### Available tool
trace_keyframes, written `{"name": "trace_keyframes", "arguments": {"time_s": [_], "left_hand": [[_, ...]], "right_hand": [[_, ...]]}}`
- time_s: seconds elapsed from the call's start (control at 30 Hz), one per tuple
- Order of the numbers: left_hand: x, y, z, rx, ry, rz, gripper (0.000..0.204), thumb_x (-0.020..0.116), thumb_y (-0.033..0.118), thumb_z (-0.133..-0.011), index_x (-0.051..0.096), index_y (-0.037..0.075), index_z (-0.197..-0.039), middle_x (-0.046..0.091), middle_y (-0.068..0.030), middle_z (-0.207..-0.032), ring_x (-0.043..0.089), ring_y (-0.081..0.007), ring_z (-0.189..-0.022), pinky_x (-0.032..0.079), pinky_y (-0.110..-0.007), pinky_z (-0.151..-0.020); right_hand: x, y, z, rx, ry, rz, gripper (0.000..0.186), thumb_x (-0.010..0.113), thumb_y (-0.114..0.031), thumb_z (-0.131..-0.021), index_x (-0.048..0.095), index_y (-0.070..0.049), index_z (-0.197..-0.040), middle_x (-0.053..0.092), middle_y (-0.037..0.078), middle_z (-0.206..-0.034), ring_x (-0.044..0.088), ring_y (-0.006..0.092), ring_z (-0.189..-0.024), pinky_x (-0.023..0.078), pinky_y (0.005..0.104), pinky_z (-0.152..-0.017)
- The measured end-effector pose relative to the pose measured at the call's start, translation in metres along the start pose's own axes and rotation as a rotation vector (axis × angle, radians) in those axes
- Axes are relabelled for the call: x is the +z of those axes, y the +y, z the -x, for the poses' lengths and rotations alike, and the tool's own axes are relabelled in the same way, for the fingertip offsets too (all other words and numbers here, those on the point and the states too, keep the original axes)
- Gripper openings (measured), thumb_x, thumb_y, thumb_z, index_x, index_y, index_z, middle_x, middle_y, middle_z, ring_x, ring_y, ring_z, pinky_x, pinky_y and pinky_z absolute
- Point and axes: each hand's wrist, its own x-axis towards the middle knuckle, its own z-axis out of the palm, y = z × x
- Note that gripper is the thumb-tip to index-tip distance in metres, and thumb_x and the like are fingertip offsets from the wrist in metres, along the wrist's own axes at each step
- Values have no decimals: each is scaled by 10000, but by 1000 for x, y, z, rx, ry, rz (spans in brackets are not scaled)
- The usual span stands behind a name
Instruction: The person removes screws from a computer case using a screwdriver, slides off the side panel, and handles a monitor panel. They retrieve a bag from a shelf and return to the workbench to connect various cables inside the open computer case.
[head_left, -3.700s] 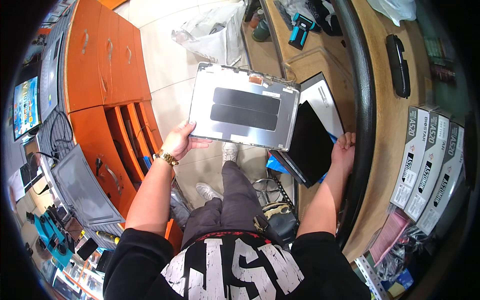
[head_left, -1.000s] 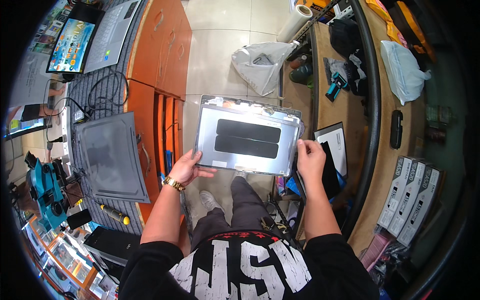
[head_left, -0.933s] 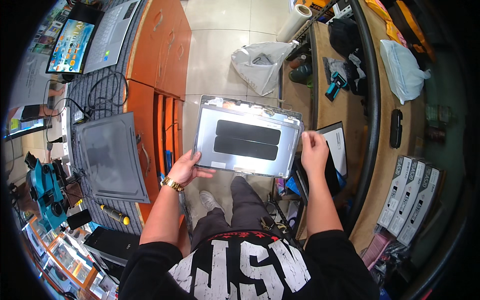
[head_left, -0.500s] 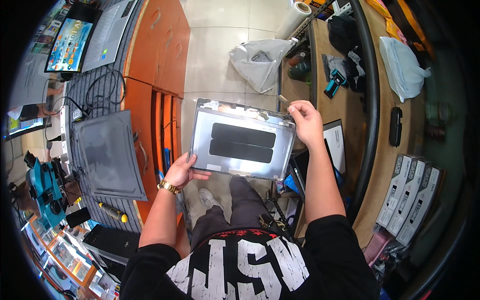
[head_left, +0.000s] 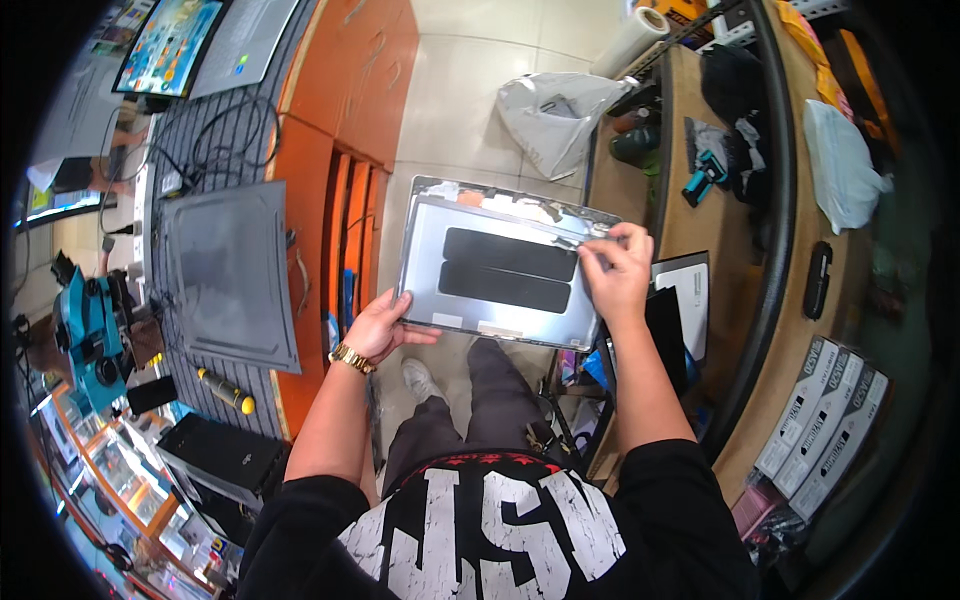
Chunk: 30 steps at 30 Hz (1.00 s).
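Observation:
A silver laptop lid panel (head_left: 420, 270) with two black rectangular strips (head_left: 508, 255) across its middle is held tilted in front of my body. My left hand (head_left: 382, 328), with a gold watch at the wrist, grips its lower left corner, thumb on top and fingers underneath. Over the panel's right side, my right hand (head_left: 618, 268) pinches a small pale strip (head_left: 566, 243) just above the surface. Whether the strip touches the panel cannot be made out. Scraps of foil and tape (head_left: 500, 203) line the panel's far edge.
On the left bench lie a dark grey flat panel (head_left: 232, 275), a yellow-black screwdriver (head_left: 227, 391) and an open laptop (head_left: 240, 45), beside a teal microscope (head_left: 88, 335). Right shelving holds boxes (head_left: 820, 425) and a teal tool (head_left: 706, 178). A white plastic bag (head_left: 550, 120) sits on the floor ahead.
My right hand has come from beyond the panel's far right corner back over its surface, with the small strip still pinched. The whole view has shifted slightly to the right.

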Motion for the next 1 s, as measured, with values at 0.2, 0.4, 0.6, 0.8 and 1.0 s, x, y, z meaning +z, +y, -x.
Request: {"name": "trace_keyframes", "arguments": {"time_s": [0.2,0.4,0.6,0.8,1.0], "left_hand": [[-15,-23,11,-30,11,90,416,469,292,-1201,490,10,-1506,675,-282,-1396,747,-480,-1160,646,-576,-994],[-32,-32,19,-1,15,36,470,526,318,-1186,462,45,-1564,628,-183,-1479,730,-471,-1199,634,-561,-1010],[-22,-25,56,-106,340,-331,529,609,367,-1129,531,33,-1531,749,-180,-1291,783,-380,-1093,647,-473,-946],[1,41,174,-289,488,-1732,521,683,521,-1003,802,28,-883,777,-236,-890,773,-442,-889,614,-550,-829],[-68,73,236,-537,848,-1825,611,730,580,-981,737,-31,-1001,778,-246,-897,783,-427,-887,638,-507,-779]], "right_hand": [[46,50,38,377,49,-498,516,960,-123,-831,615,-34,-1204,556,68,-1222,580,214,-1195,488,344,-1059],[49,41,36,1029,-311,-1015,454,786,-139,-993,647,-53,-1416,742,104,-1291,701,230,-1180,550,395,-1034],[65,77,44,971,-280,-1037,425,768,-132,-994,645,-30,-1388,746,103,-1240,721,232,-1114,580,405,-994],[107,117,58,923,-200,-937,382,768,-104,-1005,667,-19,-1364,752,92,-1262,721,216,-1114,555,366,-1004],[221,112,101,961,-332,-700,396,877,-233,-938,732,-32,-1246,771,57,-1067,673,148,-916,529,331,-828]]}}
